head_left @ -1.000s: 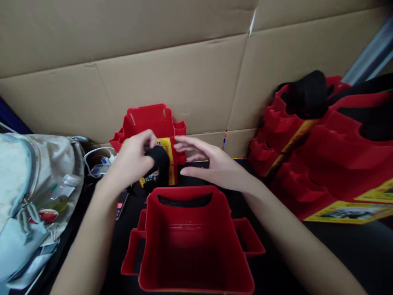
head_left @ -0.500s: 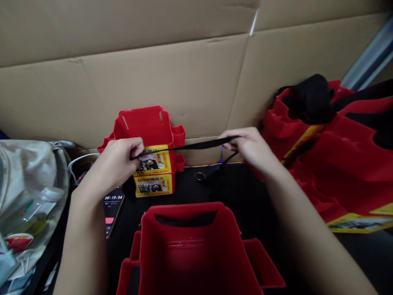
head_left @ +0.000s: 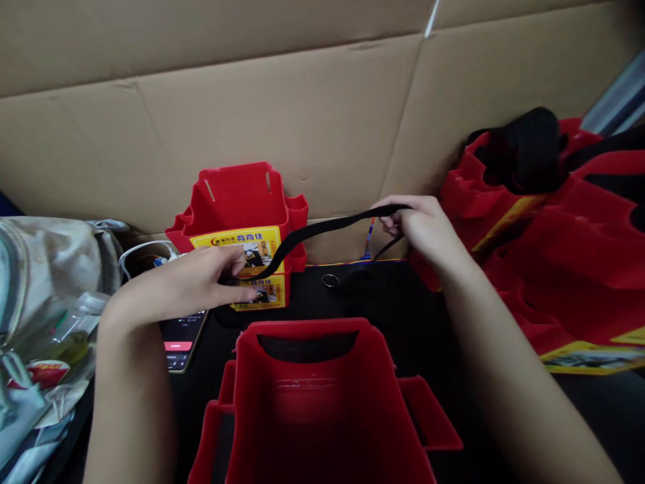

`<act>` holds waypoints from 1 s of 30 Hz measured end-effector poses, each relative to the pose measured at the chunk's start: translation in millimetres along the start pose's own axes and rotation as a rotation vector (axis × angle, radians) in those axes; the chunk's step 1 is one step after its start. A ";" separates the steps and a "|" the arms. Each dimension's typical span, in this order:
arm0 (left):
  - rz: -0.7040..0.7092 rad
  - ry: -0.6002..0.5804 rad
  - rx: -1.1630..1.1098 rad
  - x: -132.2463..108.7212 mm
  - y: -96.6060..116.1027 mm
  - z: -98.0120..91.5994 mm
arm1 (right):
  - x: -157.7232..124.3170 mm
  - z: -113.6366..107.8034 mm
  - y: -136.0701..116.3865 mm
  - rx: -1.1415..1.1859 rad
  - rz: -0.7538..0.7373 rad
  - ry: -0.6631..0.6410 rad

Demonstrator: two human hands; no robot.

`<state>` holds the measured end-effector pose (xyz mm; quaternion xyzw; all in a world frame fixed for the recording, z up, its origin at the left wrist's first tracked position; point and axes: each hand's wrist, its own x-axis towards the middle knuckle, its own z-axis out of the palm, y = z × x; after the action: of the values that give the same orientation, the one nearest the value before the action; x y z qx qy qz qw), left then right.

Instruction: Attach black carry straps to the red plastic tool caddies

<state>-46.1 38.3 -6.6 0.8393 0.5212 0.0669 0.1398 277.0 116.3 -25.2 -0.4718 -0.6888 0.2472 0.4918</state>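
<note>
A long, flat black fabric strap (head_left: 327, 226) sags between the hands, beyond an open red plastic box (head_left: 308, 403). Fingers of the right hand (head_left: 423, 225) pinch it; the left hand's (head_left: 186, 286) part around it, grip unclear. Behind stand yellow-labelled red plastic boxes (head_left: 236, 195).

Blk strap (head_left: 315, 230) now sagging vs. taut b4.

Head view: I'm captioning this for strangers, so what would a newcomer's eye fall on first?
The open red bin in the lower middle would likely come first, then the black strap curving from left hand to right hand beyond it. More red bins crowd the right side, and yellow labels stand out before the cardboard wall.
</note>
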 end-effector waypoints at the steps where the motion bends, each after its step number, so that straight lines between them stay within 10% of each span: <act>1: 0.031 -0.033 -0.053 -0.8 -1.5 -1.3 | 0.4 1.2 1.8 -0.037 -0.013 -0.023; 11: 0.032 0.157 0.054 10.9 9.4 5.6 | -35.5 26.0 -34.0 -0.299 -0.412 -0.544; 22: 0.315 0.213 0.004 36.0 41.7 22.7 | -40.7 77.3 -32.4 0.202 -0.334 -0.613; 30: 0.142 0.015 0.110 28.9 23.8 21.0 | -24.0 45.4 -20.1 -0.365 -0.401 -0.527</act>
<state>-7.3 50.7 -20.3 0.8801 0.4641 0.0541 0.0846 229.2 91.8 -37.6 -0.3278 -0.9031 0.1320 0.2442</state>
